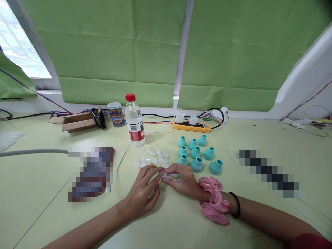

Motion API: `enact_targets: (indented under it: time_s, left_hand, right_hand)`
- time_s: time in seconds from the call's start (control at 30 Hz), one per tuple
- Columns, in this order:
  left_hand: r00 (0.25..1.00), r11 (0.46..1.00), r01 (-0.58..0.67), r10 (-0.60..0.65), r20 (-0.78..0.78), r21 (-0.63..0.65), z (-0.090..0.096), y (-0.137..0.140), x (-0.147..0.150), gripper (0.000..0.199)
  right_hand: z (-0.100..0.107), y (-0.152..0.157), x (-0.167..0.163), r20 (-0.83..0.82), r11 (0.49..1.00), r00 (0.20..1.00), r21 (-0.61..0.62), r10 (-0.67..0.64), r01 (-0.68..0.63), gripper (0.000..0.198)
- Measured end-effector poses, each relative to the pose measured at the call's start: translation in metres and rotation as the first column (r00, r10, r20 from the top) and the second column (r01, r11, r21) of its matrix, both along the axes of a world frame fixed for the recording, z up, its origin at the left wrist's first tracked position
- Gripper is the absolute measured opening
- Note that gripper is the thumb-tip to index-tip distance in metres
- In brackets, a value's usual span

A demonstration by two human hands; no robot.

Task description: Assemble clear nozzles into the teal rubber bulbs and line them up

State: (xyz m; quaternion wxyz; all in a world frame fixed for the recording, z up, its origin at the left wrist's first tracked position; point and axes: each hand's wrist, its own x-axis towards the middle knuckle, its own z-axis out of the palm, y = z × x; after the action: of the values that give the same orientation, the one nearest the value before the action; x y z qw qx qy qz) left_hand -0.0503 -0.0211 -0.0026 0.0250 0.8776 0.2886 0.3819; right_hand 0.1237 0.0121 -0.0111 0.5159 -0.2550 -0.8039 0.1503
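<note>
My right hand (183, 180) pinches a small clear plastic piece (166, 175) between thumb and fingers, low over the table. My left hand (145, 189) reaches in from the left with its fingers apart; the fingertips touch the piece or the right fingertips, and its thumb stays away from it. The exact shape of the piece is partly hidden by the fingers. Just beyond the hands lies a loose group of small clear and whitish plastic parts (146, 160), some of them tube-shaped. Several teal, flask-shaped pieces (196, 164) with round open tops stand right of them.
A water bottle (134, 121) with a red cap stands behind the parts, beside a printed can (116, 115). An orange power strip (191, 127) with white plugs lies at the back, and an open cardboard box (80, 121) at back left. Cables cross the table (259, 214).
</note>
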Motion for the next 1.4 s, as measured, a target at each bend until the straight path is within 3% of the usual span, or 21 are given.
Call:
enact_targets:
  time_s: [0.2, 0.37, 0.57, 0.77, 1.03, 1.4]
  left_hand:
    - [0.990, 0.986, 0.038, -0.014, 0.144, -0.165, 0.009, 0.000, 0.000, 0.042]
    - [0.984, 0.949, -0.062, 0.110, 0.140, -0.309, 0.016, -0.001, -0.004, 0.034]
    - [1.000, 0.948, -0.004, -0.001, -0.017, -0.319, 0.020, -0.006, -0.002, 0.017]
    - [0.997, 0.943, 0.062, -0.040, 0.073, -0.326, 0.020, -0.007, 0.000, 0.011]
    - [0.992, 0.931, 0.122, -0.107, 0.063, -0.343, 0.022, -0.008, 0.001, 0.008]
    - [0.986, 0.912, 0.138, -0.088, 0.145, -0.385, 0.020, -0.005, 0.000, 0.009]
  right_hand:
    - [0.005, -0.002, -0.001, -0.038, 1.000, 0.999, 0.011, 0.012, -0.011, 0.020]
    - [0.010, -0.006, -0.002, 0.013, 0.965, 0.985, 0.200, 0.171, -0.170, 0.026]
    - [0.007, -0.007, -0.001, 0.064, 0.953, 0.987, 0.261, 0.145, -0.157, 0.021]
    - [0.009, -0.008, -0.003, 0.076, 0.945, 0.981, 0.265, 0.178, -0.192, 0.019]
    - [0.005, -0.006, 0.000, 0.117, 0.942, 0.976, 0.262, 0.183, -0.208, 0.022]
    - [0.009, -0.007, -0.001, 0.148, 0.955, 0.978, 0.236, 0.150, -0.182, 0.026]
